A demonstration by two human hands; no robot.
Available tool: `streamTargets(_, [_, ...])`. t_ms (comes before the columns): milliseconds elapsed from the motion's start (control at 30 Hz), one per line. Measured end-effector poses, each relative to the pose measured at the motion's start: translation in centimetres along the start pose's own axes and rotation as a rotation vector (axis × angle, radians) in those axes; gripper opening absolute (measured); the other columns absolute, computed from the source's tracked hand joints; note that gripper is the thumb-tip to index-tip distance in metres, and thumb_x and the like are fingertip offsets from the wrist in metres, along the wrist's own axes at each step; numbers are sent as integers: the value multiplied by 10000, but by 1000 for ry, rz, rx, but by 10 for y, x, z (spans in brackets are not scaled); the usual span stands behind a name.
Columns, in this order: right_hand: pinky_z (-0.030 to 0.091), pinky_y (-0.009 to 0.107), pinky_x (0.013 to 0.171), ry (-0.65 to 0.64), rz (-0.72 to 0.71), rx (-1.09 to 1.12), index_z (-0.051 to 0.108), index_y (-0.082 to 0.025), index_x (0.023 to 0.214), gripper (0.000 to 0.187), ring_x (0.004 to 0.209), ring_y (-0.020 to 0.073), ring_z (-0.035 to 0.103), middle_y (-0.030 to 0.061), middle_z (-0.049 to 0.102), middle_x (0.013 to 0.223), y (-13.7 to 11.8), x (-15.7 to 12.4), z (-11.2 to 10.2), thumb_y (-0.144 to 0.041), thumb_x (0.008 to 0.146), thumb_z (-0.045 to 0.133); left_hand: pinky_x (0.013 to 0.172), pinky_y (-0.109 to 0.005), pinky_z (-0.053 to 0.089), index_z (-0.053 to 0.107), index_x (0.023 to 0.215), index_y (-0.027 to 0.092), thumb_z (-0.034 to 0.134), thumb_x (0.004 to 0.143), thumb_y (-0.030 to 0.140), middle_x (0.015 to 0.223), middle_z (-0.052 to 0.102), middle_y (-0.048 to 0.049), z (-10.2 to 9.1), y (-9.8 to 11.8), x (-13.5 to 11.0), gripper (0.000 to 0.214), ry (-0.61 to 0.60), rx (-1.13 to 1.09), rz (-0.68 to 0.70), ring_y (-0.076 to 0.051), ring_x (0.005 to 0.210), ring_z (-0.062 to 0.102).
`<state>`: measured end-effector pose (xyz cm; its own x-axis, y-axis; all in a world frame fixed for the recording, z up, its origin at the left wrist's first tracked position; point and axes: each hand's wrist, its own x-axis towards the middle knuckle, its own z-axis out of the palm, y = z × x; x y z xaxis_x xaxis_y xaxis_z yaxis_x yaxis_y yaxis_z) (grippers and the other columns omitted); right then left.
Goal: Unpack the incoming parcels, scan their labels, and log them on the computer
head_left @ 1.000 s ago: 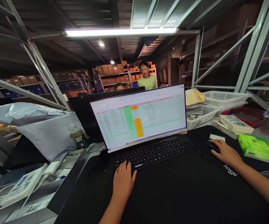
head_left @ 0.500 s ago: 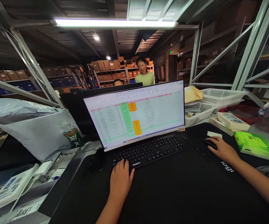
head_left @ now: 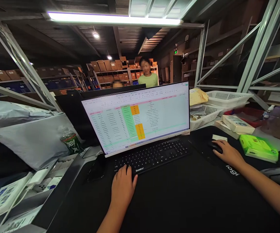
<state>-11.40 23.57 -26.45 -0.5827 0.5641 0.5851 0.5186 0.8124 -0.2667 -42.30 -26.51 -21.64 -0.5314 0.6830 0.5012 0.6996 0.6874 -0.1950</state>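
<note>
My left hand [head_left: 122,186] rests at the lower left corner of a black keyboard [head_left: 152,156], fingers stretched out with their tips on the keys and the thumb apart. Over a black mouse [head_left: 215,147] lies my right hand [head_left: 228,154], its fingers curved along the mouse on the dark desk mat [head_left: 169,200]. Behind the keyboard stands a tilted-looking monitor [head_left: 159,119] that shows a spreadsheet with green and orange cells. A small pale card [head_left: 219,138] lies just beyond the mouse.
A green tissue pack [head_left: 258,148] and white boxes [head_left: 237,124] lie right of the mouse. White baskets [head_left: 203,121] stand behind. At left are a drink bottle [head_left: 71,142], a grey mailer bag [head_left: 30,139] and a divided tray [head_left: 57,191]. A person [head_left: 148,79] in a green shirt is beyond the monitor.
The whole view has shifted slightly, so things appear a little further left. Both hands keep their places on the keyboard and the mouse.
</note>
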Motion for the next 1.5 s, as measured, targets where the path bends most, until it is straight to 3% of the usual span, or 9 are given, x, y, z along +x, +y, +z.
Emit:
streamTargets(367, [566, 434, 1017, -56, 32, -40, 679, -217, 1286, 503, 1165, 318, 681, 147, 639, 1291, -11, -2, -9, -450, 865, 535, 1019, -475, 533, 658, 1290, 93, 428, 1028, 380, 1351, 653, -213, 16, -7, 0, 452, 27, -53, 1, -329, 1255, 611])
streamTargets(767, [582, 461, 966, -73, 31, -30, 673, -221, 1278, 515, 1121, 339, 686, 128, 664, 1280, -6, -2, -11, -505, 870, 539, 1027, -470, 533, 659, 1271, 85, 491, 1008, 340, 1346, 657, -217, -9, 3, 1, 403, -36, -22, -11, -330, 1239, 617])
streamTargets(1267, [599, 472, 926, -70, 47, -46, 669, -237, 1293, 525, 1138, 343, 681, 128, 653, 1308, -2, -3, -6, -536, 884, 531, 1031, -490, 526, 654, 1277, 110, 476, 1007, 365, 1366, 646, -218, 0, 0, 1, 411, -35, -49, -8, -337, 1249, 612])
streamTargets(1500, [575, 488, 980, -45, 13, -23, 680, -208, 1269, 553, 1161, 358, 668, 149, 655, 1268, 5, -2, 0, -553, 868, 519, 1025, -475, 530, 658, 1272, 78, 512, 1000, 343, 1343, 653, -227, -10, 3, 1, 407, -52, -23, -9, -340, 1238, 614])
